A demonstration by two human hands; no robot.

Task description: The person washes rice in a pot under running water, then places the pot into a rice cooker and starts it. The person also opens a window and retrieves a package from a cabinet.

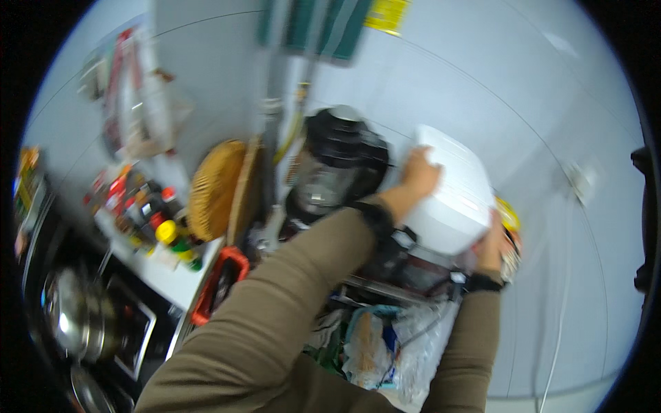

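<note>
Both my hands are on a white, rounded box-like object (pixel 454 191), blurred, whose exact kind I cannot tell. My left hand (pixel 421 173) grips its left edge, and my right hand (pixel 491 242) holds its lower right side, fingers partly hidden. Just left of it stands a black kitchen appliance (pixel 341 160) with a see-through front and a grey knob on top. Beneath the white object is a dark, partly see-through thing (pixel 426 271) on a metal rack shelf (pixel 392 291). A colourful package (pixel 508 222) shows behind my right hand.
A white counter (pixel 181 281) carries sauce bottles (pixel 150 206). Beside it are a woven basket (pixel 217 191), a wooden board (pixel 245 191) and a red tray (pixel 199 310). A steel pot (pixel 82 315) sits on the stove. Plastic bags (pixel 423 346) fill the lower rack; a cable (pixel 560 310) hangs at right.
</note>
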